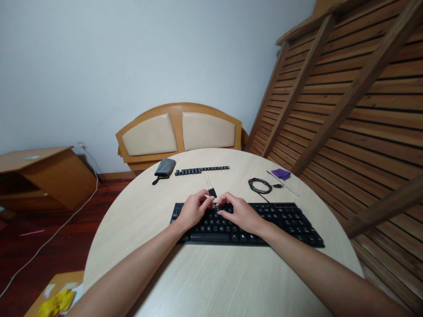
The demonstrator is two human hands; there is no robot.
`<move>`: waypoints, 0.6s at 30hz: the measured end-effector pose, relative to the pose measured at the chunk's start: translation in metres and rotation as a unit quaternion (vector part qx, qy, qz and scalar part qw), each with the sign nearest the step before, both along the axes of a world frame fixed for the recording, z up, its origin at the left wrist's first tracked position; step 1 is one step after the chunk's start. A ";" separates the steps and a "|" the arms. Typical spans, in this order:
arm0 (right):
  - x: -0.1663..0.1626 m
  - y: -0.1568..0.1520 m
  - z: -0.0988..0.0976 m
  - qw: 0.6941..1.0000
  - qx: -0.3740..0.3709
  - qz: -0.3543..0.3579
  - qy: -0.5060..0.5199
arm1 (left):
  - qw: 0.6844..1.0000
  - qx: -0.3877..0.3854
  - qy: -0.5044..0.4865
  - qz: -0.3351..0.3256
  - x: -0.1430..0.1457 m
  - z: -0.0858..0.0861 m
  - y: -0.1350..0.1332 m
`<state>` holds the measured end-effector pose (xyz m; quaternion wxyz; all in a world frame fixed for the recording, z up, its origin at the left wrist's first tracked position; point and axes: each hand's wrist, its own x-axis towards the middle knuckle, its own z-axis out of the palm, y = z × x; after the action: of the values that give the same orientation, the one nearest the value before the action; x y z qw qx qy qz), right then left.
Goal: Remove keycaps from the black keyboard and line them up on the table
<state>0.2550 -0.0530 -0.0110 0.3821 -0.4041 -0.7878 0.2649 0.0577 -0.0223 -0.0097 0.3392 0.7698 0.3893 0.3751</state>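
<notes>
The left hand pinches a black binder clip over the keyboard. The right hand's grip I can't make out.

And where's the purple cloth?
In the head view, the purple cloth lies on the right of the table, by the thin rod, right of the coiled cable.

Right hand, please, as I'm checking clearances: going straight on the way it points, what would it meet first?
The right hand would probably meet the left hand first, near its fingertips, though depth is unclear.
</notes>
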 end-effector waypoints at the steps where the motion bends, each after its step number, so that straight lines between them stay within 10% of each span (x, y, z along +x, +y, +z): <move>1: 0.000 0.000 0.001 1.000 -0.001 -0.001 -0.005 | 1.000 0.002 0.003 0.000 0.000 0.000 0.000; 18: -0.001 0.002 0.000 0.999 -0.027 -0.014 -0.043 | 0.993 0.055 0.101 0.032 0.000 0.002 -0.004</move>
<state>0.2540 -0.0513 -0.0109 0.3405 -0.4362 -0.7901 0.2635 0.0580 -0.0263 -0.0076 0.2432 0.8082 0.4249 0.3272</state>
